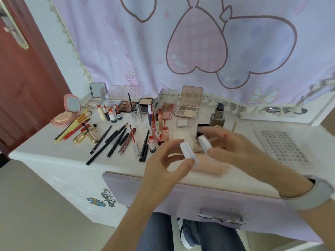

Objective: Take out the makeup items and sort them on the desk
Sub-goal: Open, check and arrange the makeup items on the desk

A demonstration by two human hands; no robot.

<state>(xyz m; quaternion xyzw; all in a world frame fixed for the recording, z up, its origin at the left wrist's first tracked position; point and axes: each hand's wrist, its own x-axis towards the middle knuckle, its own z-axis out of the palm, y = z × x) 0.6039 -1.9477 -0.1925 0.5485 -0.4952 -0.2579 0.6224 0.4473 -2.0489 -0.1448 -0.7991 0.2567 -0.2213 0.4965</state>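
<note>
Left hand (168,160) pinches a white case (187,150) between thumb and fingertips, held above the desk (45,142) front edge. Right hand (235,147) pinches a second white piece (204,144) just beside it, other fingers spread. Pencils (108,142) and palettes (188,107) lie behind.
</note>
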